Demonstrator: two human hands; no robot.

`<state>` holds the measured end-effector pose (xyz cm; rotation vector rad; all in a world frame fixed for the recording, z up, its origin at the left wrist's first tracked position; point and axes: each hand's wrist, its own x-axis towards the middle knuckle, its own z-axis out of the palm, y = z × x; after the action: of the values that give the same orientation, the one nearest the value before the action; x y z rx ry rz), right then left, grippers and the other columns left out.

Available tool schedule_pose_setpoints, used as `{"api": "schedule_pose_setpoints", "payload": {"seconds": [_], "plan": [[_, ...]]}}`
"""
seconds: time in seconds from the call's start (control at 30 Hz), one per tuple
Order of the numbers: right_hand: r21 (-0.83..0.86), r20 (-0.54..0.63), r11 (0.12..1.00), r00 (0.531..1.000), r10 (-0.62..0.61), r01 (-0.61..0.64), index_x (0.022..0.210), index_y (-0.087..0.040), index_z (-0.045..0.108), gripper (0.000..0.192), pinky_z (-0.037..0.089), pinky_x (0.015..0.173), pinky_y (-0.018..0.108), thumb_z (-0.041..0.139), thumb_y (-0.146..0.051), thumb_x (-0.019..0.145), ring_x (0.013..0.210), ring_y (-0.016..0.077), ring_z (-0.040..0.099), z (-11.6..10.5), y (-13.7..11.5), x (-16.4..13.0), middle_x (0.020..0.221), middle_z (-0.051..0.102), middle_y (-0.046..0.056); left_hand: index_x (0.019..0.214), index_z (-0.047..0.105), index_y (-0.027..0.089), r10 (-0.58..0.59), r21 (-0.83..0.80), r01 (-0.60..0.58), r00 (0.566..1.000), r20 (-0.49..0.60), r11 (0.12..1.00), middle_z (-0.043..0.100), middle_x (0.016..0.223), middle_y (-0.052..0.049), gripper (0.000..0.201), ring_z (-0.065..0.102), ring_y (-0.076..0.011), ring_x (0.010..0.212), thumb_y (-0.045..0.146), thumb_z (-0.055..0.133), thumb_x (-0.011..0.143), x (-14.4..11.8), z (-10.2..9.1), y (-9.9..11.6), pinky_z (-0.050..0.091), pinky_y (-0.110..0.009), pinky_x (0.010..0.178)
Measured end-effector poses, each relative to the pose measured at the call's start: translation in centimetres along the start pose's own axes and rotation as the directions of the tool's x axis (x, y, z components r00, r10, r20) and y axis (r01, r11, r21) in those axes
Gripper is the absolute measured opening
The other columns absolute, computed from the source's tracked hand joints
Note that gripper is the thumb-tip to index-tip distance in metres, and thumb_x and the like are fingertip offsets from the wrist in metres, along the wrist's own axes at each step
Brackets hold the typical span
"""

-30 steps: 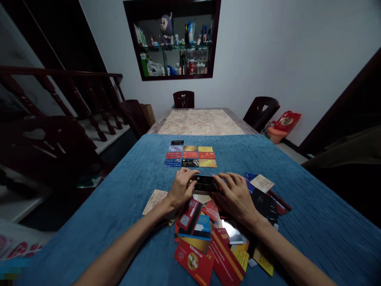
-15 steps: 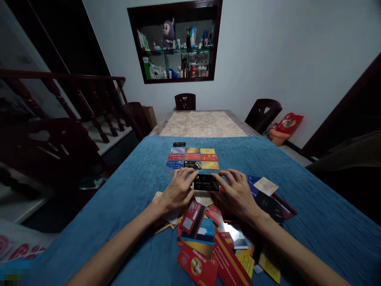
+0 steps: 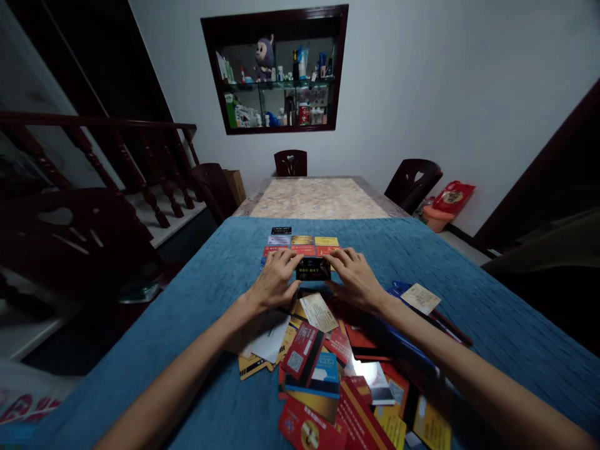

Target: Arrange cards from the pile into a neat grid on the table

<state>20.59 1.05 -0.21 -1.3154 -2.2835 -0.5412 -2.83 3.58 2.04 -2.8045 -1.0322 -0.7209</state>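
A black VIP card (image 3: pixel 313 269) is held up between my two hands, its printed face towards me. My left hand (image 3: pixel 276 275) pinches its left end, and my right hand (image 3: pixel 354 275) pinches the right end. Just beyond it lie rows of cards on the blue cloth, among them a red card (image 3: pixel 303 250), a gold card (image 3: pixel 302 240) and a black card (image 3: pixel 281 230) at the far left. My hands and the held card hide the nearest row. Closer to me spreads a loose pile with a red card (image 3: pixel 304 350), a blue card (image 3: pixel 321 375) and a cream card (image 3: pixel 319 312).
The blue cloth (image 3: pixel 187 325) covers the near part of the table, with a patterned cover (image 3: pixel 319 197) beyond. Dark wooden chairs (image 3: pixel 412 184) stand around it. More cards, including a beige card (image 3: pixel 420 298), lie to the right beside my forearm.
Both hands have carried the black VIP card forward and slightly left, from above the pile to over the nearest row. More of the pile now shows.
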Motion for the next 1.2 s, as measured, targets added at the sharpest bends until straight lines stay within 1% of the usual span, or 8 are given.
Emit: {"api": "schedule_pose_setpoints", "payload": {"seconds": [0.13, 0.27, 0.43, 0.6, 0.73, 0.87, 1.07, 1.2], "plan": [[0.027, 0.095, 0.999, 0.995, 0.017, -0.020, 0.129, -0.018, 0.055, 0.049, 0.039, 0.079, 0.038, 0.064, -0.031, 0.082, 0.108, 0.0303, 0.044, 1.4, 1.2, 2.3, 0.121, 0.059, 0.015, 0.129, 0.050, 0.018, -0.064, 0.050, 0.062, 0.997, 0.046, 0.997, 0.055, 0.124, -0.014, 0.053, 0.044, -0.0322, 0.118, 0.019, 0.061, 0.077, 1.6, -0.1, -1.3, 0.037, -0.051, 0.099], [0.028, 0.178, 0.998, 0.983, 0.045, -0.051, 0.129, -0.019, 0.055, 0.051, 0.040, 0.079, 0.038, 0.066, -0.032, 0.081, 0.112, 0.0312, 0.043, 2.5, 1.8, 3.9, 0.126, 0.057, 0.015, 0.127, 0.052, 0.018, -0.116, 0.088, 0.109, 0.990, 0.085, 0.990, 0.054, 0.126, -0.014, 0.050, 0.042, -0.0320, 0.121, 0.017, 0.061, 0.077, 2.7, 0.7, -2.6, 0.036, -0.051, 0.100], [0.032, 0.281, 0.998, 0.959, 0.040, -0.051, 0.130, -0.020, 0.055, 0.049, 0.041, 0.081, 0.039, 0.066, -0.033, 0.083, 0.112, 0.0310, 0.045, 3.7, 2.1, 5.1, 0.126, 0.058, 0.014, 0.125, 0.052, 0.016, -0.144, 0.090, 0.132, 0.979, 0.145, 0.987, 0.055, 0.124, -0.015, 0.048, 0.042, -0.0323, 0.120, 0.017, 0.062, 0.078, 3.3, 1.9, -3.9, 0.035, -0.052, 0.099], [0.034, 0.387, 0.997, 0.921, 0.051, -0.070, 0.126, -0.021, 0.059, 0.044, 0.040, 0.081, 0.041, 0.063, -0.037, 0.085, 0.114, 0.0330, 0.045, 4.6, 2.1, 5.6, 0.127, 0.059, 0.013, 0.121, 0.055, 0.017, -0.164, 0.120, 0.140, 0.963, 0.216, 0.983, 0.056, 0.121, -0.014, 0.043, 0.042, -0.0327, 0.119, 0.020, 0.061, 0.079, 3.4, 3.0, -4.9, 0.036, -0.053, 0.097], [0.046, 0.414, 0.996, 0.909, 0.046, -0.072, 0.125, -0.024, 0.061, 0.041, 0.039, 0.082, 0.041, 0.062, -0.038, 0.086, 0.113, 0.0331, 0.046, 4.9, 2.1, 5.7, 0.124, 0.061, 0.012, 0.117, 0.057, 0.017, -0.147, 0.116, 0.121, 0.958, 0.247, 0.986, 0.058, 0.118, -0.014, 0.038, 0.043, -0.0322, 0.116, 0.022, 0.060, 0.080, 3.5, 3.7, -5.5, 0.036, -0.053, 0.096], [0.061, 0.434, 0.996, 0.900, 0.034, -0.067, 0.121, -0.024, 0.064, 0.039, 0.039, 0.083, 0.041, 0.064, -0.037, 0.084, 0.113, 0.0323, 0.047, 5.2, 2.1, 5.8, 0.123, 0.062, 0.011, 0.115, 0.059, 0.017, -0.140, 0.119, 0.112, 0.955, 0.261, 0.987, 0.058, 0.116, -0.013, 0.037, 0.044, -0.0325, 0.116, 0.022, 0.061, 0.079, 3.4, 4.1, -6.1, 0.035, -0.053, 0.098], [0.071, 0.439, 0.996, 0.898, 0.023, -0.060, 0.118, -0.026, 0.067, 0.035, 0.040, 0.083, 0.041, 0.064, -0.036, 0.085, 0.112, 0.0324, 0.047, 5.7, 2.3, 5.8, 0.120, 0.064, 0.011, 0.118, 0.059, 0.017, -0.117, 0.102, 0.092, 0.952, 0.282, 0.991, 0.059, 0.115, -0.014, 0.038, 0.044, -0.0340, 0.118, 0.023, 0.060, 0.080, 3.1, 4.6, -6.7, 0.034, -0.055, 0.098], [0.088, 0.450, 0.994, 0.893, 0.023, -0.069, 0.117, -0.024, 0.068, 0.035, 0.040, 0.083, 0.040, 0.065, -0.037, 0.084, 0.110, 0.0311, 0.048, 6.0, 2.5, 5.8, 0.118, 0.065, 0.011, 0.120, 0.059, 0.016, -0.109, 0.090, 0.086, 0.950, 0.292, 0.992, 0.059, 0.115, -0.014, 0.039, 0.044, -0.0337, 0.117, 0.023, 0.059, 0.081, 3.1, 4.6, -6.8, 0.034, -0.056, 0.098]]}}
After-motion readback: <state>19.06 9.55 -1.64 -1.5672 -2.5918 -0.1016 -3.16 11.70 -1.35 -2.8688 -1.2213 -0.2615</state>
